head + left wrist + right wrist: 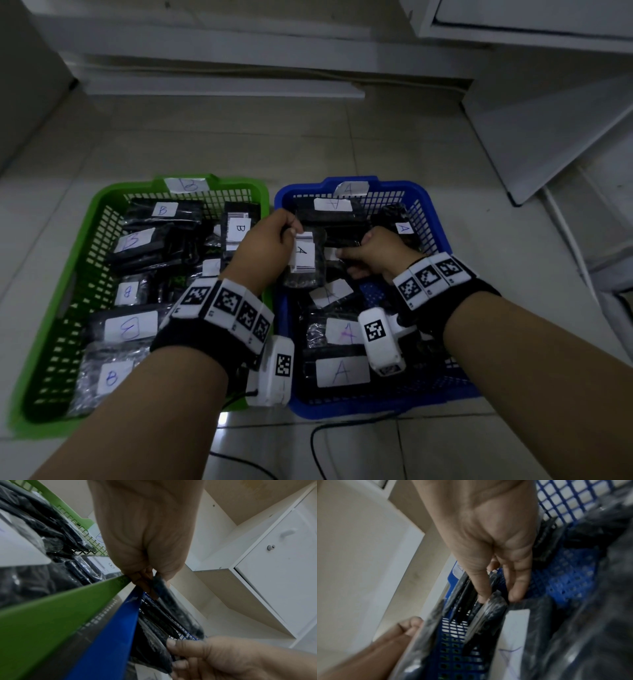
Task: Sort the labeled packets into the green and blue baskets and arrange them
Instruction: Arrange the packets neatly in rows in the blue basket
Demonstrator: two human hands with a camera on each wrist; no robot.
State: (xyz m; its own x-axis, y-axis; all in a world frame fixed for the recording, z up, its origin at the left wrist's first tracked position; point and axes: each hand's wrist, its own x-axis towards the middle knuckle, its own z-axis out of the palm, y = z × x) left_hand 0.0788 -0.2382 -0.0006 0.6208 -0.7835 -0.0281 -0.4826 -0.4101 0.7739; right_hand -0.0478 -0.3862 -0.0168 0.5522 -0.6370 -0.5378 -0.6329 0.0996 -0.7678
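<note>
A green basket [102, 202] on the left holds black packets labelled B [130, 327]. Beside it, the blue basket [435, 219] holds black packets labelled A [342, 371]. My left hand [289, 233] pinches the top of a black packet with an A label [303, 255] and holds it upright over the left part of the blue basket; the pinch [149, 586] also shows in the left wrist view. My right hand [354, 246] reaches into the blue basket just to its right. Its thumb and a finger [517, 592] pinch the top edge of a standing black packet [496, 601].
The baskets sit side by side on a pale tiled floor [239, 144]. White cabinet panels [548, 130] stand at the back and right. A black cable [318, 445] runs on the floor in front of the blue basket. The green rim [51, 608] and blue rim [111, 635] touch.
</note>
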